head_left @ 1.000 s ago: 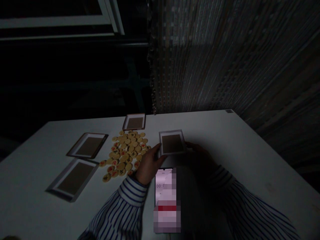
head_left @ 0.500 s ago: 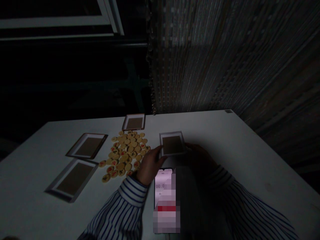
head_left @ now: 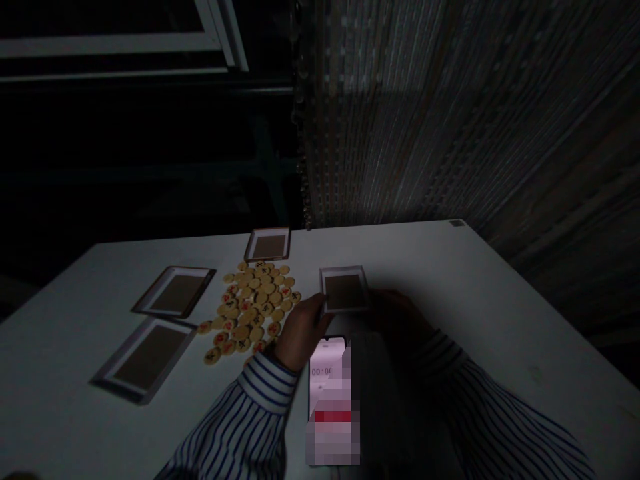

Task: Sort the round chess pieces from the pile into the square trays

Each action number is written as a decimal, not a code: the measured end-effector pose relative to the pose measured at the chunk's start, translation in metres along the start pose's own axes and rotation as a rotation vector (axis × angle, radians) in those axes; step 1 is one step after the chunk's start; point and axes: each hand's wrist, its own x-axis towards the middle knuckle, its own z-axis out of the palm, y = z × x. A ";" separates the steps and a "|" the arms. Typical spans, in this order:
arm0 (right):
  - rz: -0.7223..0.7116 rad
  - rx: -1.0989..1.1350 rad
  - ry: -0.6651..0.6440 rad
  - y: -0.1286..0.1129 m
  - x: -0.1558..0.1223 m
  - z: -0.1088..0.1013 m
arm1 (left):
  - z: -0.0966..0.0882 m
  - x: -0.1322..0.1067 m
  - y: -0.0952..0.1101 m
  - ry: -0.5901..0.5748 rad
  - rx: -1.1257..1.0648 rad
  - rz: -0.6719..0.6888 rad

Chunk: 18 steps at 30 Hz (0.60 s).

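Both my hands hold a small shallow tray (head_left: pixel 345 291) with a brown bottom and pale rim, just above a lit phone (head_left: pixel 327 373) lying on the white table (head_left: pixel 450 280). My left hand (head_left: pixel 300 333) grips the tray's left edge with curled fingers. My right hand (head_left: pixel 400 317) is in deep shadow at the tray's right edge. A heap of round yellow game pieces (head_left: pixel 253 307) with red and black marks lies just left of my left hand.
Three more shallow trays lie on the table: one behind the heap (head_left: pixel 269 245), one to its left (head_left: pixel 175 291), one nearer the front left (head_left: pixel 145 357). A bead curtain (head_left: pixel 450 113) hangs behind the table. The room is very dark.
The tray in my hands has sunk slightly and tilted flatter. My hands have shifted a little with it. The rest has not moved.
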 end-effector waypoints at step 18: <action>0.038 -0.166 -0.096 -0.006 0.001 -0.008 | -0.001 0.000 0.002 -0.060 0.060 -0.009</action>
